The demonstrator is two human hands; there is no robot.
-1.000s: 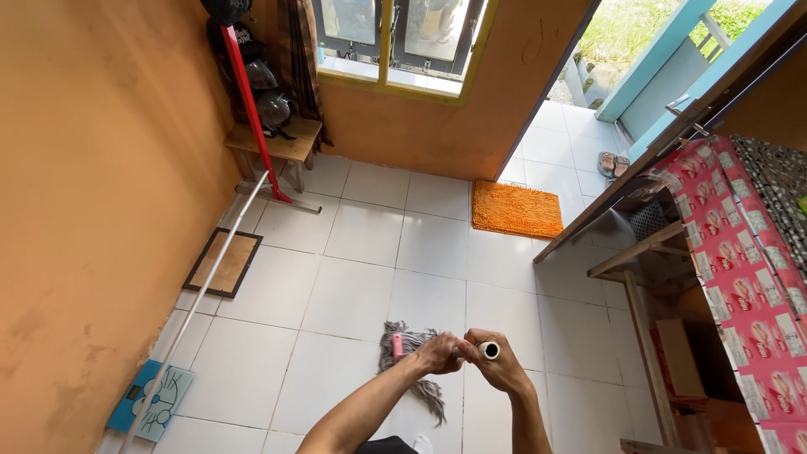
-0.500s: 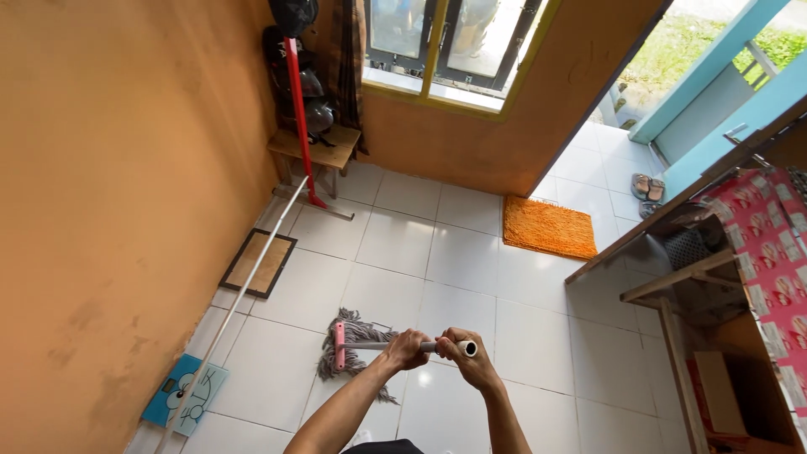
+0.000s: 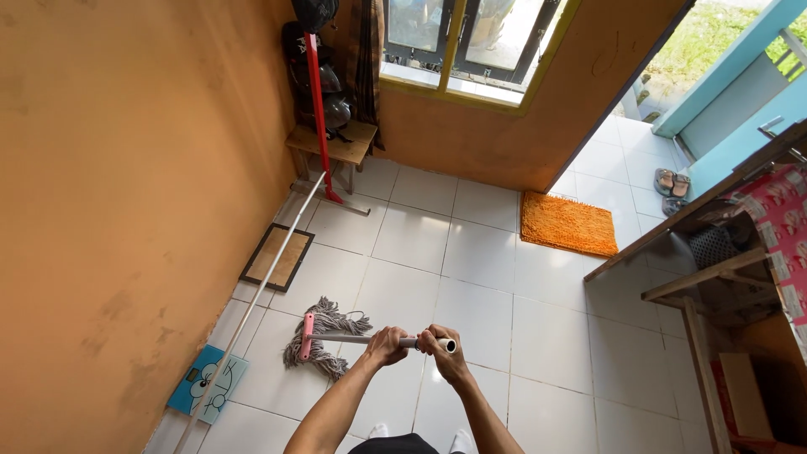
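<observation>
Grip: our left hand (image 3: 387, 344) is wrapped tight around the grey mop handle (image 3: 353, 339), fingers curled over the top. Our right hand (image 3: 443, 351) clamps the same handle just behind it, at the open upper end; the two hands sit almost touching, the handle running leftward away from them.

Mop: the handle ends in a pink clamp bar (image 3: 308, 324), from which a grey string mop head (image 3: 324, 337) spreads on the white tiled floor (image 3: 471, 277), to the left of our hands and near the orange wall (image 3: 126, 193).

Left edge: a thin metal pole (image 3: 252, 301) leans along the wall. Its lower part crosses a flat, light blue rectangular scale (image 3: 208, 382) with a cartoon face printed on it, lying at the wall's foot. Further up lies a small brown mat with a dark frame (image 3: 277, 257).

Far corner: a red-handled tool (image 3: 319, 109) stands against a small wooden bench (image 3: 332, 145); dark helmets hang above it.

Ahead: a yellow-framed window (image 3: 458, 50), and an orange shaggy doormat (image 3: 567, 224) at the open doorway. Sandals (image 3: 671, 182) lie outside on the tiles.

Right edge: a wooden table frame (image 3: 702, 277), partly covered by a red cloth printed with repeating pale patches (image 3: 786, 227). A brown cardboard box (image 3: 744, 395) sits beneath.
</observation>
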